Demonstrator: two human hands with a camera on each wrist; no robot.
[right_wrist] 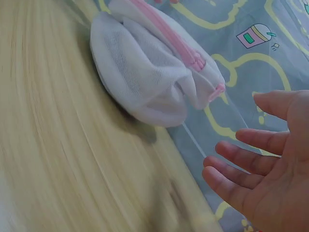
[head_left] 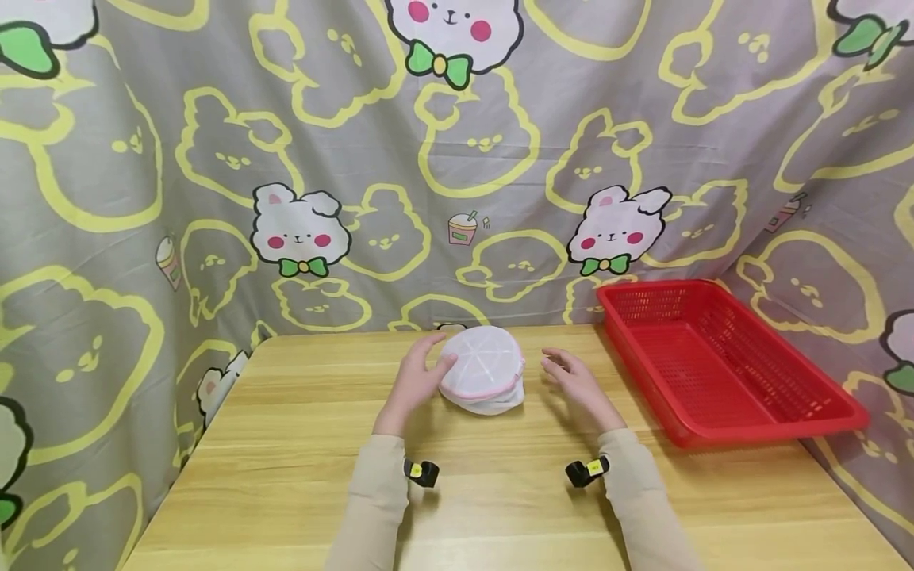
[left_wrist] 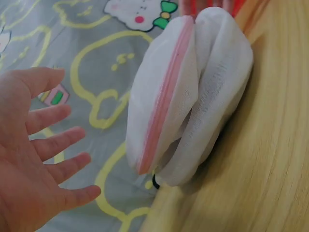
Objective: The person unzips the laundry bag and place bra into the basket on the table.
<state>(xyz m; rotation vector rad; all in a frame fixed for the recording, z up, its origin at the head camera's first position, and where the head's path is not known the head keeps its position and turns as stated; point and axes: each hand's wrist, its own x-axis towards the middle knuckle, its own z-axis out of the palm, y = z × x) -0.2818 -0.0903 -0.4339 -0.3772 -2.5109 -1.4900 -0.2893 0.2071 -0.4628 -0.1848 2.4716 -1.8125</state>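
A white mesh laundry bag (head_left: 480, 363) with a pink zipper lies on the table near its far edge. Its round top is tilted, and the mesh side sags in folds, plain in the left wrist view on the bag (left_wrist: 212, 92). My left hand (head_left: 420, 373) is at the bag's left side, fingers spread; the left wrist view shows a gap between that hand (left_wrist: 43, 154) and the bag. To the right of the bag, my right hand (head_left: 577, 382) is held apart from it with relaxed fingers. The zipper pull (right_wrist: 218, 92) hangs at the bag's right side.
A red plastic basket (head_left: 646, 388) with slotted walls stands at the right of the wooden table (head_left: 300, 452). Behind the table hangs a grey curtain (head_left: 385, 159) with cartoon prints. Each sleeve carries a small black wrist camera.
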